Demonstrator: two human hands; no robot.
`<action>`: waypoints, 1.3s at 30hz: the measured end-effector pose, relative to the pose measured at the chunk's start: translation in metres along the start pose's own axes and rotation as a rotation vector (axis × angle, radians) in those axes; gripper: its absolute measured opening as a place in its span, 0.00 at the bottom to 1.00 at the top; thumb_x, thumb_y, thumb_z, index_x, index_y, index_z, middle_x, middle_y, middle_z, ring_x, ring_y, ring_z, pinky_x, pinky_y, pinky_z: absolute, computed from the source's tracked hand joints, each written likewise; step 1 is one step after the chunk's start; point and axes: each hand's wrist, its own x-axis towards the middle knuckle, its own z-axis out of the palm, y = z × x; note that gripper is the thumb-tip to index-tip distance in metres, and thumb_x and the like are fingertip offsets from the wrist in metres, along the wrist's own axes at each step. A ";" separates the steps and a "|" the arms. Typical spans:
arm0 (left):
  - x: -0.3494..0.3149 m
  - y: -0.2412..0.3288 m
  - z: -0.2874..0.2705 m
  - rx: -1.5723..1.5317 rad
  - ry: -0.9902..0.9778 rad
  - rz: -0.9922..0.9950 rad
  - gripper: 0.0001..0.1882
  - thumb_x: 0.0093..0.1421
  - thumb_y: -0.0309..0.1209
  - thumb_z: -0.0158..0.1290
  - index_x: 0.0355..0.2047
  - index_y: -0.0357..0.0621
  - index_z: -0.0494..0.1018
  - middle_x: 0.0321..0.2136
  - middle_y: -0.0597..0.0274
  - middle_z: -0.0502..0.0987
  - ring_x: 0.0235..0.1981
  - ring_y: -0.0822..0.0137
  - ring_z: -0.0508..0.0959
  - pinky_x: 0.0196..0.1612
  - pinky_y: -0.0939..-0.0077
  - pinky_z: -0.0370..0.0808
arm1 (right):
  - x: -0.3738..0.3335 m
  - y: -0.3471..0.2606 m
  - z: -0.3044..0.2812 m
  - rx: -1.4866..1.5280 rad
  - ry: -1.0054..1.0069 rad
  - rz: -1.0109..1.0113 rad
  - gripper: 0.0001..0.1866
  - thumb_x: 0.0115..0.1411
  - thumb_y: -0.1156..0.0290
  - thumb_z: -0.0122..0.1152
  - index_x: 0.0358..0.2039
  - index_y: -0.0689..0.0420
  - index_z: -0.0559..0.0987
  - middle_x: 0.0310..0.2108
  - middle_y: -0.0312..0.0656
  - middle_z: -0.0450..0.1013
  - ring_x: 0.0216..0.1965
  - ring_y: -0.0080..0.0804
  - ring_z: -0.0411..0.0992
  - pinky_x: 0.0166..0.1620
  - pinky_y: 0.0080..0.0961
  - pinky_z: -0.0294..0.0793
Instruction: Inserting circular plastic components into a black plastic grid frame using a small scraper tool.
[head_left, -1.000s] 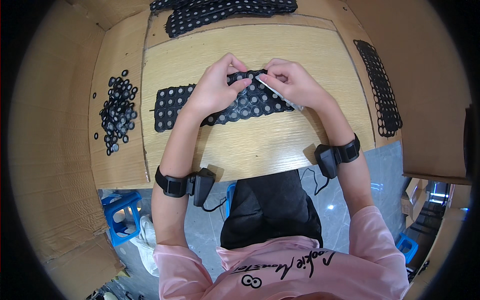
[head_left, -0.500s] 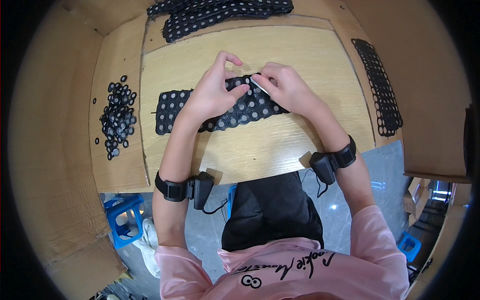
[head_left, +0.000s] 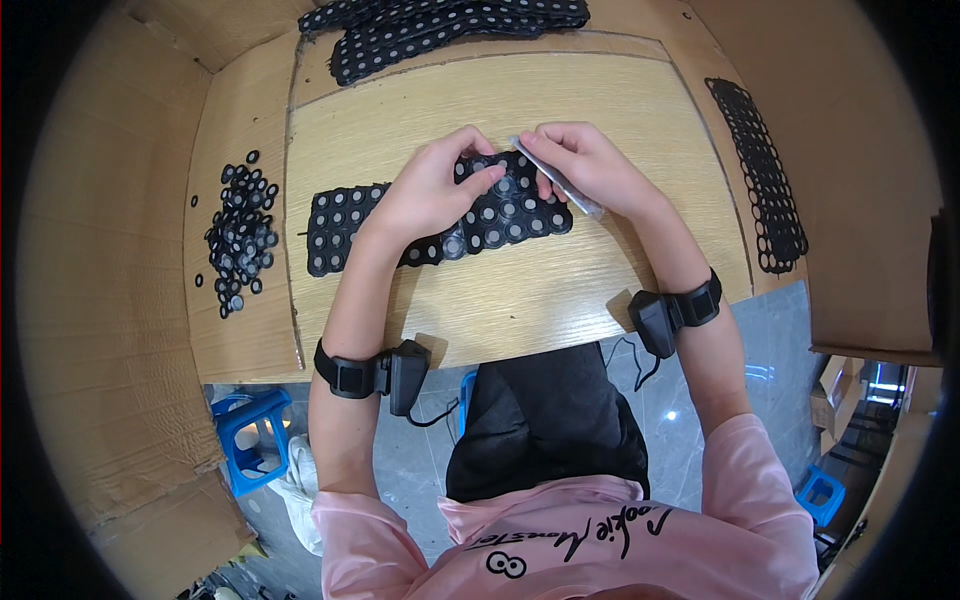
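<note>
A black rubbery sheet (head_left: 509,209) with rows of round, grey-centred rings lies across the middle of the tabletop. My left hand (head_left: 430,190) is bent over its far edge, thumb on top and fingers curled behind, gripping it. Part of the sheet is hidden under that hand. Beside the right end, my right hand (head_left: 590,165) is closed round a thin, flat, silvery tool (head_left: 580,197) held at a slant. The tool's upper end shows by my thumb; its exact kind I cannot make out. Some of my right fingers are at the sheet's right part.
Loose black rings (head_left: 240,235) lie heaped on cardboard at the left. A lattice sheet (head_left: 757,175) with open holes lies along the right side. More dotted sheets (head_left: 440,30) are stacked at the far edge. Cardboard walls (head_left: 870,180) surround the wooden tabletop (head_left: 480,310).
The silvery tool has come back from the sheet's far edge and turned, showing more of its length. My right hand has shifted slightly right. My left fingers have lowered onto the sheet's far edge.
</note>
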 end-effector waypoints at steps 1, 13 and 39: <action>0.000 -0.003 -0.001 0.001 0.001 -0.002 0.13 0.58 0.32 0.58 0.37 0.37 0.71 0.32 0.59 0.76 0.35 0.71 0.72 0.42 0.76 0.69 | 0.001 0.002 0.002 0.001 -0.002 0.000 0.21 0.66 0.56 0.50 0.23 0.60 0.75 0.18 0.36 0.72 0.18 0.18 0.68 0.22 0.15 0.66; 0.002 0.001 -0.003 -0.029 0.050 -0.125 0.13 0.56 0.32 0.60 0.36 0.39 0.71 0.31 0.59 0.76 0.34 0.70 0.72 0.43 0.74 0.69 | -0.003 0.004 0.002 -0.166 0.009 -0.134 0.18 0.62 0.70 0.56 0.18 0.67 0.69 0.28 0.39 0.67 0.20 0.23 0.72 0.21 0.17 0.71; -0.002 0.006 0.004 -0.046 0.090 -0.034 0.20 0.57 0.25 0.58 0.45 0.44 0.60 0.41 0.54 0.73 0.37 0.67 0.75 0.39 0.75 0.71 | 0.006 0.014 0.022 -0.614 0.298 -0.435 0.16 0.58 0.67 0.56 0.21 0.68 0.74 0.22 0.52 0.69 0.25 0.46 0.70 0.32 0.36 0.69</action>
